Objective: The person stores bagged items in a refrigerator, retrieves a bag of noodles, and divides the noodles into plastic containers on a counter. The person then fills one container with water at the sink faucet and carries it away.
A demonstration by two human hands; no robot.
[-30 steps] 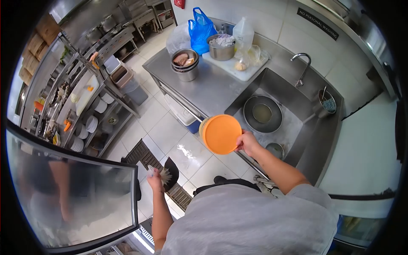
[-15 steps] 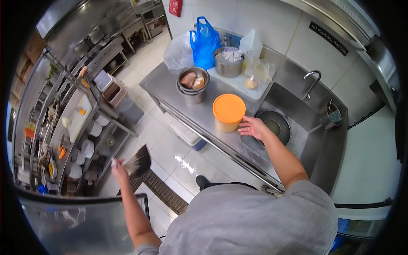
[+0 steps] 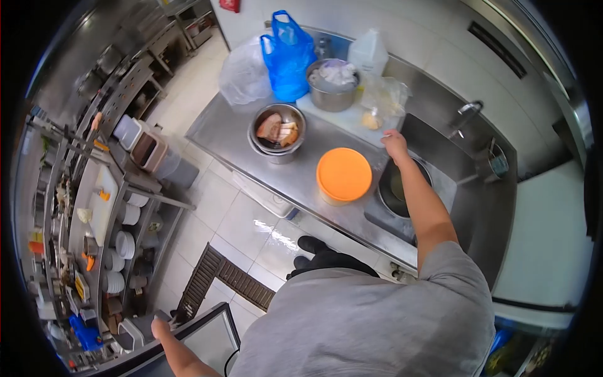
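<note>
My right hand reaches over the sink's left edge. Its fingers are closed at the near right corner of a white cutting board. On the board lie a clear plastic bag with pale food and a metal pot with white cloth-like stuff. A tub with an orange lid stands on the steel counter, left of my right forearm. Low at the left, my left hand is closed round a broad dark-bladed tool like a cleaver, now seen nearly edge-on beside an open door.
Stacked metal bowls with meat chunks and a blue bag stand on the counter. A dark pan lies in the sink under a tap. A glass-panelled door and a shelf with bowls are at the left.
My right hand has left the orange-lidded tub's side and moved up to the board's corner, its fingers closing. My left hand has dropped lower, and the dark blade has turned edge-on.
</note>
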